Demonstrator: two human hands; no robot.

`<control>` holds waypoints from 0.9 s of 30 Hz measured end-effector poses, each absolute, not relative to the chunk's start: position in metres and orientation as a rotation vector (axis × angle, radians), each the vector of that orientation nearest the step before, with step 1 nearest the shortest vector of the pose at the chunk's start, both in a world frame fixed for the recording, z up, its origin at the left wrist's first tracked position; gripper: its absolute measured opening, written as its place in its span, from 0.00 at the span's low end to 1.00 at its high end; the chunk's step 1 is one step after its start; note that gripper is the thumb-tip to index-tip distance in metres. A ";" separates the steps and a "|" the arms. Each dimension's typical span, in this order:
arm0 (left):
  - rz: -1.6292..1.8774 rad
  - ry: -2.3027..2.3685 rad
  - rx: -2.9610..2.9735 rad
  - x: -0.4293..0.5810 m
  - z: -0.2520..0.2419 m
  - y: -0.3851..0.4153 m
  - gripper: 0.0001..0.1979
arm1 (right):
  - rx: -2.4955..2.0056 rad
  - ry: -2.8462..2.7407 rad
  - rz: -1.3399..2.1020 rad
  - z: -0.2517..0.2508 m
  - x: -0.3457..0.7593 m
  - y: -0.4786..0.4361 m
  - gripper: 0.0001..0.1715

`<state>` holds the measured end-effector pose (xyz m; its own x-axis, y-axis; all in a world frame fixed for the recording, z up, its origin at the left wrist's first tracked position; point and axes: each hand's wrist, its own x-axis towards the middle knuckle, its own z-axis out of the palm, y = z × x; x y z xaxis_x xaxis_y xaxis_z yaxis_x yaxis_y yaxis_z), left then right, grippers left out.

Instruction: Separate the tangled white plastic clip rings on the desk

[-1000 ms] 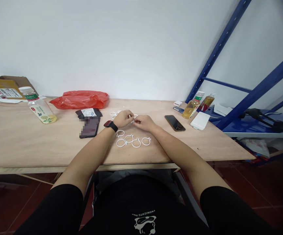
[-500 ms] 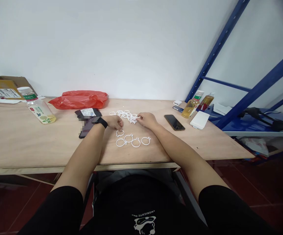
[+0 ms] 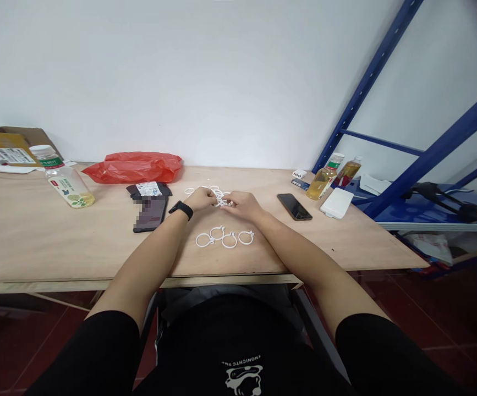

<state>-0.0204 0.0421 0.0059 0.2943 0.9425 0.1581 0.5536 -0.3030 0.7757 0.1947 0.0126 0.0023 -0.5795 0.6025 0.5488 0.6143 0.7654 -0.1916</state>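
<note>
Both my hands meet over a pile of white plastic rings (image 3: pixel 220 193) near the middle of the wooden table. My left hand (image 3: pixel 204 199), with a black watch on its wrist, is closed, its fingertips pinching a white ring at the pile's near side. Facing it, my right hand (image 3: pixel 241 205) is also closed, thumb and forefinger on white ring parts; the fingers partly cover what they grip. Closer to my body, several loose white rings with small tabs (image 3: pixel 229 240) lie flat. One single ring (image 3: pixel 189 191) rests behind my left hand.
To the left are a dark phone (image 3: pixel 151 214), a black packet (image 3: pixel 149 190), a red plastic bag (image 3: pixel 135 168), a tilted-looking bottle (image 3: pixel 67 184) and an opened carton (image 3: pixel 15 146). On the right lie another phone (image 3: pixel 294 207), a white case (image 3: pixel 336 203) and a drink bottle (image 3: pixel 321 181) beside blue shelving (image 3: pixel 420 159).
My left hand has moved right to the pile, and the ring that lay below its fingers has left that spot. My right hand has shifted slightly left, so the fingertips now almost meet.
</note>
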 end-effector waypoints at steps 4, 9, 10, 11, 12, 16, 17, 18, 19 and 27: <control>0.858 1.337 1.967 -0.014 0.000 0.043 0.05 | -0.909 -2.326 -0.046 0.003 0.193 0.012 0.16; 1.170 1.201 2.139 -0.010 0.006 0.037 0.15 | -0.967 -2.257 0.026 0.002 0.196 0.017 0.16; 1.207 1.168 2.180 -0.009 0.008 0.035 0.16 | -0.981 -2.244 0.045 0.001 0.196 0.018 0.16; 1.207 1.131 2.217 -0.009 0.010 0.032 0.16 | -0.992 -2.233 0.064 0.001 0.197 0.019 0.16; 1.190 1.096 2.246 -0.008 0.012 0.030 0.16 | -0.999 -2.222 0.081 0.001 0.197 0.020 0.15; 1.141 1.021 2.274 -0.005 0.016 0.026 0.17 | -1.000 -2.210 0.147 0.000 0.197 0.022 0.13; 1.143 1.014 2.265 -0.005 0.016 0.026 0.18 | -1.001 -2.209 0.162 0.000 0.197 0.022 0.13; 1.146 1.006 2.256 -0.005 0.015 0.026 0.18 | -1.003 -2.208 0.173 0.001 0.197 0.022 0.12; 1.151 0.999 2.250 -0.005 0.015 0.027 0.19 | -1.005 -2.206 0.180 0.001 0.197 0.022 0.12; 0.920 1.104 2.186 -0.015 0.021 0.026 0.16 | -1.114 -2.168 -0.044 -0.002 0.201 0.028 0.15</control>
<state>-0.0146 0.0265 0.0212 0.4372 0.8340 0.3365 0.4815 -0.5331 0.6957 0.2012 0.0278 -0.0021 -0.3942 0.7046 0.5901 0.7281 0.6312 -0.2673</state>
